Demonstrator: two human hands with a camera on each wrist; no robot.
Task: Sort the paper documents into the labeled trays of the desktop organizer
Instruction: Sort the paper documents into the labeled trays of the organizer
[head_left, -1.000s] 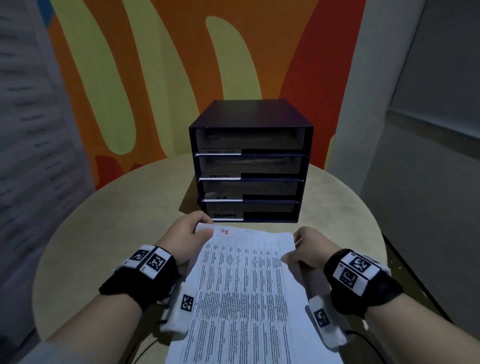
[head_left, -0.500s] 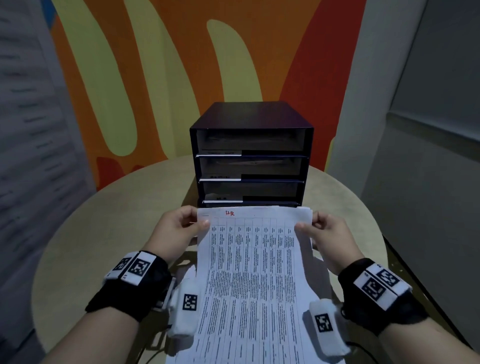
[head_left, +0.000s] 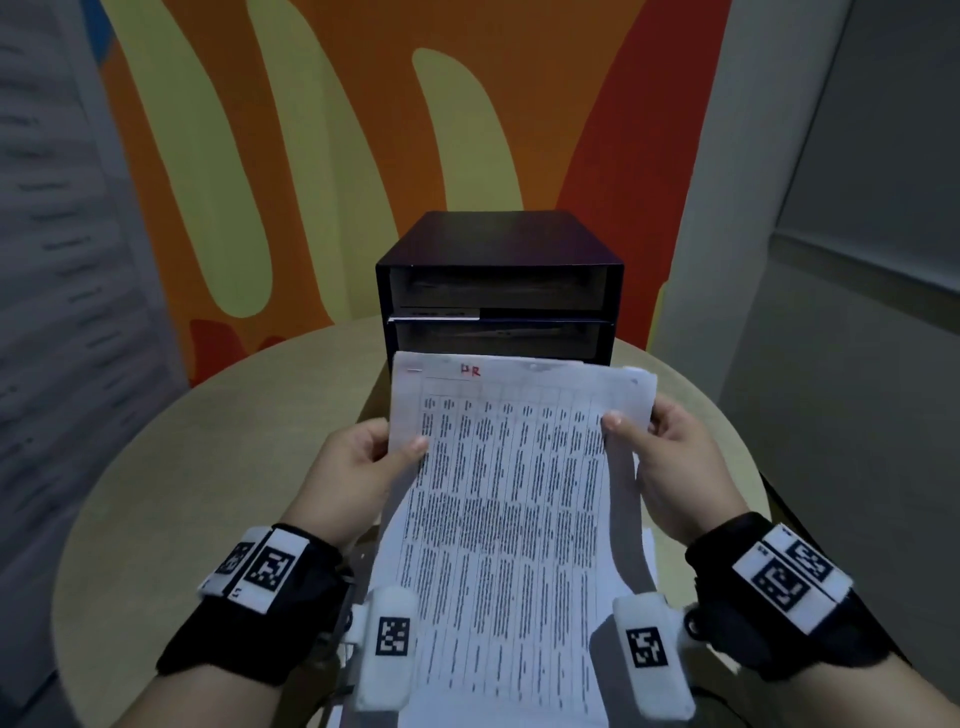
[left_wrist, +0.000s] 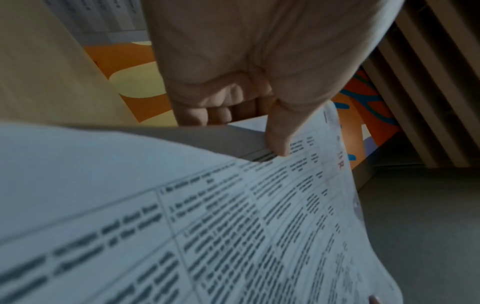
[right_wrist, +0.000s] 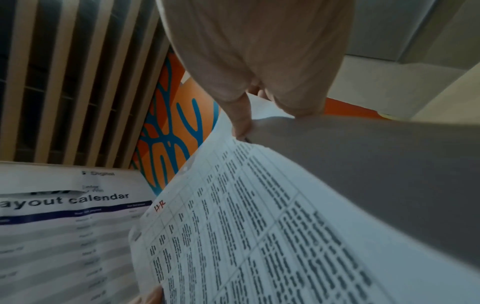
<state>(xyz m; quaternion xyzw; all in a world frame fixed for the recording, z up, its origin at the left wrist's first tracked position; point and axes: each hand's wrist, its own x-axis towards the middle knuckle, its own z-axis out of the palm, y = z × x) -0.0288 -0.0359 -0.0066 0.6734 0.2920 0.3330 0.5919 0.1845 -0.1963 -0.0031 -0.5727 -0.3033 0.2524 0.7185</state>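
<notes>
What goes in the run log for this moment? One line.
left hand: pinches HR sheet | right hand: pinches it | organizer: behind, apart

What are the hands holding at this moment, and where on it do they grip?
Both hands grip the printed sheet marked "HR" near its top: the left hand pinches the left edge, the right hand the right edge, thumbs on the printed face.

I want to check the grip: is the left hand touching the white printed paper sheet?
Touching. In the left wrist view, the left hand pinches the white printed paper sheet, thumb on top, fingers curled underneath.
</notes>
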